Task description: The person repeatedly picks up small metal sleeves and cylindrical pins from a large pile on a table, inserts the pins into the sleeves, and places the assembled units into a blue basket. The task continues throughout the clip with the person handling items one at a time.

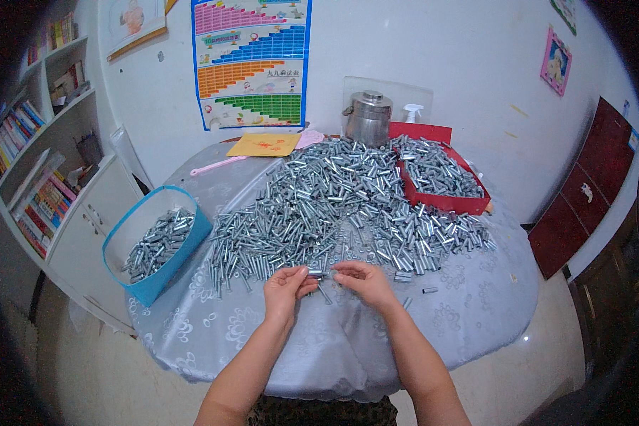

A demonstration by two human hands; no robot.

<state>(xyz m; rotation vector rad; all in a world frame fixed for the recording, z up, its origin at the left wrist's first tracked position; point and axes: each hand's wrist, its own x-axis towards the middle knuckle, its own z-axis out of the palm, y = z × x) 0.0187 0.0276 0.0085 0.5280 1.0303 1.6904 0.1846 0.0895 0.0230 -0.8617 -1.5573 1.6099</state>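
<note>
My left hand (285,290) is closed, its thumb and fingers pinching a short metal anchor bolt with a sleeve (317,274) that lies sideways. Opposite it, my right hand (366,283) pinches at the bolt's right end; the small piece at its fingertips is too small to make out. Both hands are just above the near edge of a large heap of silvery bolts and sleeves (284,227). Long thin bolts lie mostly on the heap's left, and wider tubular sleeves (426,238) on its right. A single sleeve (430,290) lies apart, right of my right hand.
At the left stands a light-blue box (184,248) part-filled with metal anchors. A red box (444,204) full of sleeves sits at the back right, near a steel pot (368,117) and a spray bottle (412,112). A yellow envelope (264,145) and pink stick (216,166) lie behind.
</note>
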